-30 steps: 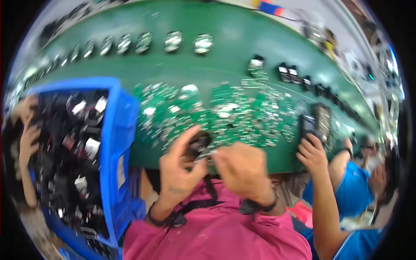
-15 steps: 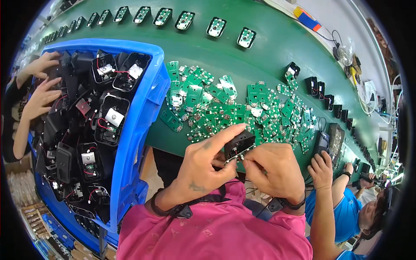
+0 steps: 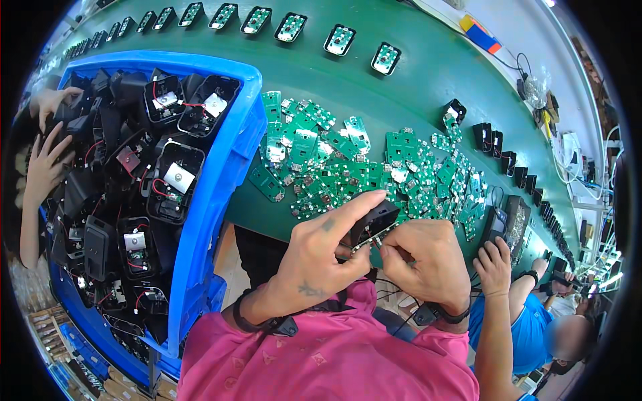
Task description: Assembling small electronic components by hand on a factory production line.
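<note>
We hold a black case (image 3: pixel 382 213) just on our side of the pile (image 3: pixel 341 177) of green circuit boards, over its near edge as we look down. Our left hand (image 3: pixel 321 250) grips it, the forefinger stretched along its top and the thumb bent in below. A green board (image 3: pixel 372 241) lies along the side of the case that faces us, its edge showing as a thin slanting strip. Our right hand (image 3: pixel 428 257), also on the near side of the pile, has its fingers curled in, tips right by that board — whether they pinch it or something small, we cannot tell. Left of the pile stands a blue bin (image 3: pixel 231 147), heaped with black cases (image 3: pixel 175 180), several showing red wires and silver plates. Beyond the pile, a line of cases with boards in them (image 3: pixel 291 27) runs off to the left along the green table (image 3: pixel 414 100). To the right of the pile, more black cases (image 3: pixel 495 142) stand in a second line, and one case (image 3: pixel 455 109) at its far right corner has boards against it. A co-worker's hand (image 3: pixel 493 266) is right of the pile, by a black device (image 3: pixel 495 224); another person's hands (image 3: pixel 48 164) are far left of the pile — at the bin's outer side, fingers spread.
</note>
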Available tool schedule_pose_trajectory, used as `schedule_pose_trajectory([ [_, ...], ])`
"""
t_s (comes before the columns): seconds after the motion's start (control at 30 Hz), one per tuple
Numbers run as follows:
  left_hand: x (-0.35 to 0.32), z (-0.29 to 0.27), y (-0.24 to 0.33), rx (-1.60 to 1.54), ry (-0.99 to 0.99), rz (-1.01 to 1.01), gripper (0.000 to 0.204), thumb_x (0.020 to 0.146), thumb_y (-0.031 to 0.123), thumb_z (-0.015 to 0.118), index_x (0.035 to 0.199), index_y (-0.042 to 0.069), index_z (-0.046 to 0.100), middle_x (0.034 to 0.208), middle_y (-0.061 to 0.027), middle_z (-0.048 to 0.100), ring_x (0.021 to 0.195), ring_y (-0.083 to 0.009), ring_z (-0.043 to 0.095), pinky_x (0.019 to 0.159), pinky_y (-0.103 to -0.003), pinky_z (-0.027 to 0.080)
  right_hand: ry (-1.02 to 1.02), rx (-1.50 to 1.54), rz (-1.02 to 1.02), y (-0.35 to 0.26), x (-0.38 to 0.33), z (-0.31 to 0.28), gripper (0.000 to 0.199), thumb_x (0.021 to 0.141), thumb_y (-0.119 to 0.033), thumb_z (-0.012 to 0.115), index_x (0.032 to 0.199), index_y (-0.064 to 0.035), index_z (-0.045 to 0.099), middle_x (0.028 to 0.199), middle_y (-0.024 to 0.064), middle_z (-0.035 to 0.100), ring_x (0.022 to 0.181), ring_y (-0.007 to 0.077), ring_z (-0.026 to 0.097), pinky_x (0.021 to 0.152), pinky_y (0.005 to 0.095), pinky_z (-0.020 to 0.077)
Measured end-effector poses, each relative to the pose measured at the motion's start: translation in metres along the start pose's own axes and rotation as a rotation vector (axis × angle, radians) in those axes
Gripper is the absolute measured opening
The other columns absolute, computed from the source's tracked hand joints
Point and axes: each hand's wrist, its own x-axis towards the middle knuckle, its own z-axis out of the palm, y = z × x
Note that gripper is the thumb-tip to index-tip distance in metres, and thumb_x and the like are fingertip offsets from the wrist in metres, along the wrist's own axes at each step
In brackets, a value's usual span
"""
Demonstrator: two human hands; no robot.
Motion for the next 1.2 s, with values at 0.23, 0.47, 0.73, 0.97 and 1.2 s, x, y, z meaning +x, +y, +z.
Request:
schedule_pose_trajectory([
  [0.23, 0.001, 0.004, -0.007, 0.167, 0.031, 0.166, 0.065, 0.072, -0.009, 0.064, 0.134, 0.004, 0.053, 0.109, -0.0121, 0.066, 0.080, -0.0092, 0.067, 0.063, -0.024, 0.057, -0.034, -0.012, 0.019, 0.003, -0.001, 0.002, 0.007, 0.074, -0.007, 0.065, 0.071, -0.0025, 0.060, 0.058, 0.0113, 0.056, 0.051, 0.0288, 0.058, 0.049, 0.0380, 0.0443],
  [0.47, 0.000, 0.016, -0.019, 0.098, 0.115, -0.137, 0.058, 0.078, -0.008, 0.063, 0.133, 0.005, 0.055, 0.104, -0.0117, 0.068, 0.081, -0.0104, 0.066, 0.061, -0.023, 0.054, -0.054, -0.214, 0.066, 0.015, -0.006, 0.032, 0.018, 0.082, -0.014, 0.058, 0.071, -0.0014, 0.053, 0.061, 0.0135, 0.059, 0.055, 0.0321, 0.061, 0.051, 0.0442, 0.0483],
  [0.73, -0.002, 0.014, -0.031, -0.264, 0.115, -0.199, 0.063, 0.084, -0.010, 0.059, 0.143, -0.002, 0.037, 0.117, -0.0146, 0.061, 0.086, -0.0163, 0.067, 0.074, -0.026, 0.057, 0.460, 0.195, 0.361, 0.024, -0.021, 0.047, 0.019, 0.090, -0.021, 0.066, 0.088, -0.0020, 0.063, 0.064, 0.0118, 0.062, 0.054, 0.0244, 0.063, 0.049, 0.0358, 0.0466],
  [0.97, -0.003, 0.015, -0.030, -0.439, 0.043, -0.282, 0.052, 0.097, 0.013, 0.048, 0.145, 0.000, 0.032, 0.104, -0.0164, 0.065, 0.081, -0.0236, 0.071, 0.066, -0.030, 0.061, 0.368, 0.646, 0.411, 0.034, -0.035, 0.060, 0.019, 0.091, -0.017, 0.068, 0.088, 0.0007, 0.064, 0.062, 0.0035, 0.060, 0.053, 0.0064, 0.054, 0.046, 0.0253, 0.0395],
  [1.2, -0.009, 0.025, -0.049, -0.267, 0.158, -0.149, 0.044, 0.098, 0.014, 0.055, 0.137, 0.001, 0.040, 0.100, -0.0123, 0.065, 0.079, -0.0147, 0.065, 0.063, -0.025, 0.058, 0.554, 0.707, 0.266, 0.024, -0.036, 0.077, 0.016, 0.091, -0.013, 0.067, 0.091, 0.0029, 0.063, 0.072, 0.0058, 0.060, 0.061, 0.0113, 0.055, 0.052, 0.0281, 0.0423],
])
